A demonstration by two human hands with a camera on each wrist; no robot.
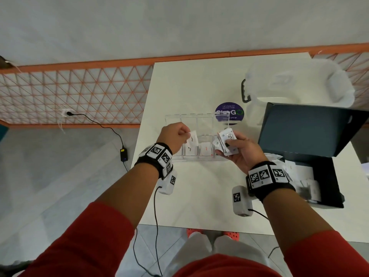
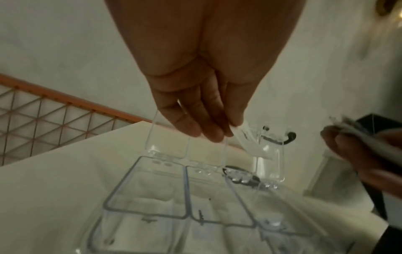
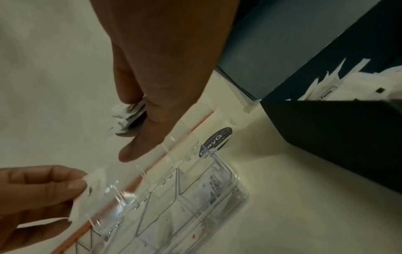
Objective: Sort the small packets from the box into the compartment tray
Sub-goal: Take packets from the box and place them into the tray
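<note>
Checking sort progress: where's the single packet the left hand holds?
Head view: the packet is pinched by the left hand above the clear compartment tray, left of the right hand holding a stack.

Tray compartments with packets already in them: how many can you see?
2 clearly: a black-print packet and a red-print packet, in adjacent compartments of the clear tray. The left hand and right hand may hide more.
</note>
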